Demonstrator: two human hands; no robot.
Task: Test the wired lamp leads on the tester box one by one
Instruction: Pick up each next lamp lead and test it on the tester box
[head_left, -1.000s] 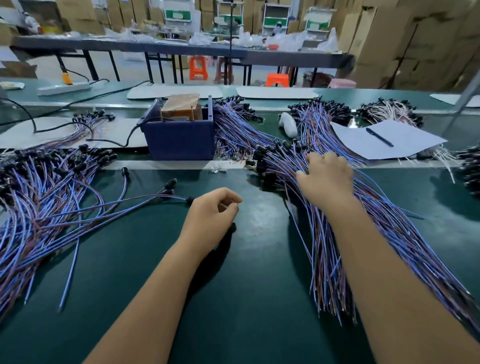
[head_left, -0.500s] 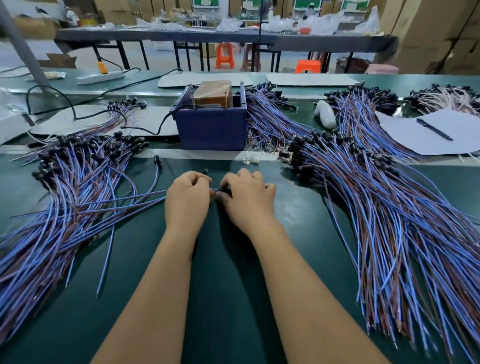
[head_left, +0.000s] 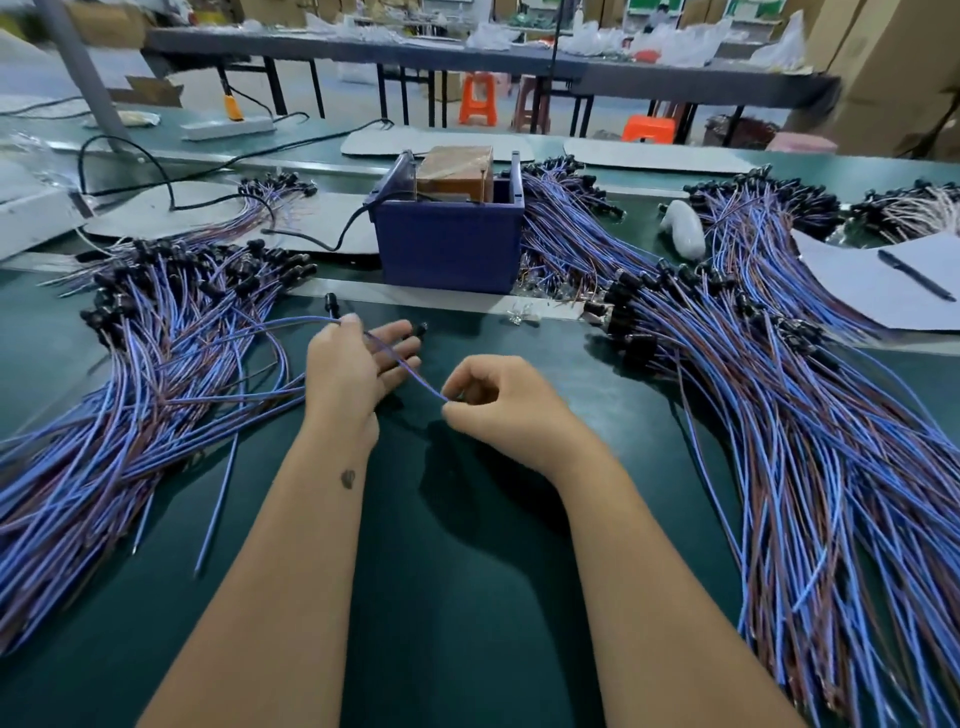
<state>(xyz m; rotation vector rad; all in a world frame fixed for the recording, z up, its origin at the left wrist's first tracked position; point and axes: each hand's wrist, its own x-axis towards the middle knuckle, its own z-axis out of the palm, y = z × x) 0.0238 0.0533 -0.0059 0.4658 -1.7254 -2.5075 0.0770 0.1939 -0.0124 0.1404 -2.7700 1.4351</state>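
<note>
Left hand (head_left: 358, 364): over the green tabletop (head_left: 467, 597) just left of centre, palm turned up and toward the right, fingers fairly straight and spread; lies under a blue lamp lead (head_left: 410, 371), which crosses the fingers; whether the thumb presses on it cannot be told
Right hand (head_left: 498, 402): just right of the left hand, close to it but apart; fingers curled, thumb and forefinger pinched on the near end of the same lead
Held lead: thin blue wire running from the right hand's pinch up and left across the left hand's fingers, small black cap (head_left: 420, 328) at the far end beyond the fingertips
Second loose lead (head_left: 291, 323): arcs out from the left hand's thumb side toward the left pile, black cap (head_left: 331, 301) standing just above the hand
Tester box (head_left: 449, 244): dark blue open-topped box on the tabletop's far strip, straight ahead of the hands and well apart from them; brown taped block (head_left: 457, 174) inside, black cable (head_left: 332, 241) leading off its left side
Left pile of leads (head_left: 145, 374): blue and brown wires fanned over the left of the tabletop, black caps bunched at the far end
Right pile of leads (head_left: 810, 441): larger fan, caps toward the box, bare ends toward the near right corner
Behind the box: more bundles (head_left: 566, 228)
Far right: white paper sheet (head_left: 883, 283) with a black pen (head_left: 915, 274) lying on it
</note>
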